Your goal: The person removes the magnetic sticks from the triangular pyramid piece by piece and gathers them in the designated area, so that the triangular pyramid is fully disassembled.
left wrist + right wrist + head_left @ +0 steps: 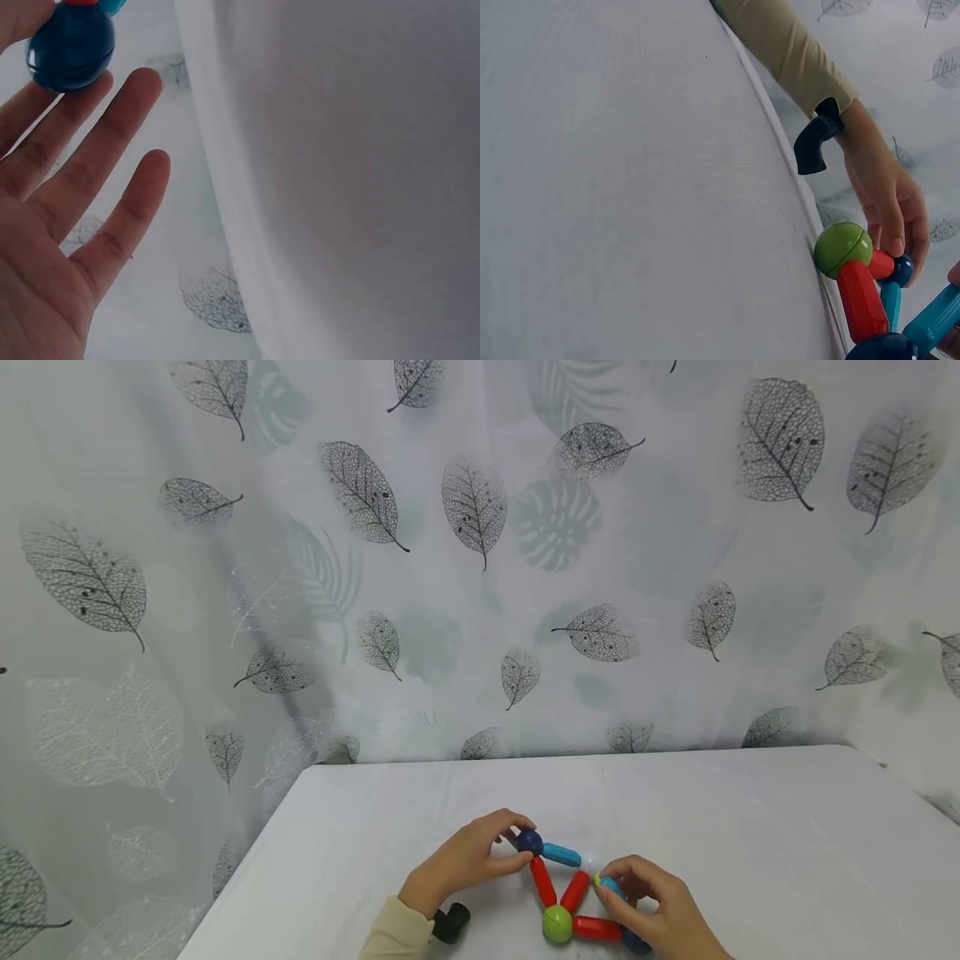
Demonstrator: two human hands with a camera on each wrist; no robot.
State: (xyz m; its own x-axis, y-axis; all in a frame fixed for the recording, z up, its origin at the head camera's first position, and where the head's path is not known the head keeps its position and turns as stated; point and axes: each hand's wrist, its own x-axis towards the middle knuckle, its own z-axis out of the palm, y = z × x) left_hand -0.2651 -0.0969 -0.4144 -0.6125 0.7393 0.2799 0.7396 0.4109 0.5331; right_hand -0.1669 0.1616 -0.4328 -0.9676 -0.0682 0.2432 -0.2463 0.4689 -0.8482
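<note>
My left hand (477,852) pinches a dark blue ball (529,842) between thumb and fingertips; the left wrist view shows its other fingers spread. From that ball run a light blue rod (562,854) to a whitish ball (590,862) and a red rod (543,882) to a green ball (557,924). Two more red rods fan out from the green ball, one reaching another dark blue ball (885,348). My right hand (660,902) pinches a blue rod (933,321) that rises from this second dark blue ball; a yellow-green bit shows at its fingertips.
A white-covered table (780,835) lies under the pieces. Behind it hangs a leaf-printed curtain (480,593). A black curved piece (817,139) sits at the left wrist, beside the beige sleeve (397,931).
</note>
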